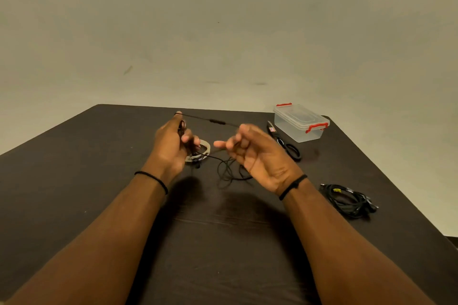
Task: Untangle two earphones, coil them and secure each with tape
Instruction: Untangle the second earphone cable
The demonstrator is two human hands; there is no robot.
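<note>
A black earphone cable (217, 121) with an inline remote stretches taut between my two raised hands above the dark table. My left hand (171, 146) grips one end, with loops of cable wound around its fingers. My right hand (255, 153) pinches the cable's other part. Loose cable (228, 171) hangs down and piles on the table between my hands. A roll of clear tape (205, 148) lies flat on the table, partly hidden behind my left hand. The second earphone (348, 199), a black bundle, lies at the right.
Black-handled scissors (285, 142) lie beyond my right hand. A clear plastic box with red latches (301, 122) stands at the back right corner. The dark table (223, 242) ends close behind the hands, and its right edge runs near the bundle.
</note>
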